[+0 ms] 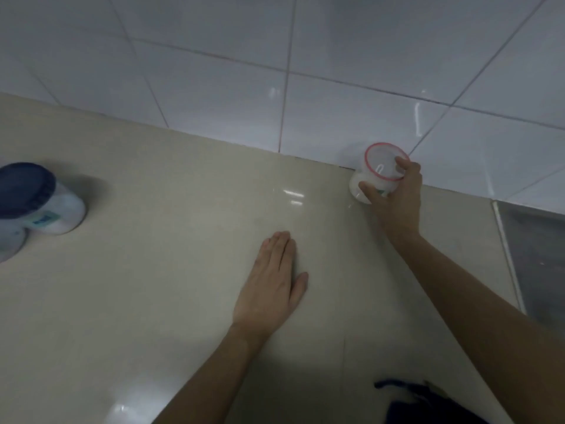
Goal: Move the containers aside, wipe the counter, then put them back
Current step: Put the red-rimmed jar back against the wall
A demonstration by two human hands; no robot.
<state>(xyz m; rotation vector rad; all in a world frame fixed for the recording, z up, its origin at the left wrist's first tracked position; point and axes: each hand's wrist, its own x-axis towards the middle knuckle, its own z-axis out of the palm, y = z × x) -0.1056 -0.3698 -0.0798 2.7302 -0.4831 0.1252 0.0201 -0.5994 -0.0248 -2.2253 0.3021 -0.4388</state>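
The small white plastic jar with a red-rimmed lid is clasped by the right hand, thumb and fingers closed around it, probably for repositioning against the white tiled wall. Well left of this grip, the left hand is laid flat and empty on the beige counter, probably for support.

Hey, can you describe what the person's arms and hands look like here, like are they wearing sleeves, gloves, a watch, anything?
Both forearms are bare as far as the picture reaches: no sleeves show. The left hand and the right hand wear no gloves, and no rings, watch or bracelets can be made out on fingers or wrists, though the image is soft. Dark blue clothing shows at the bottom edge.
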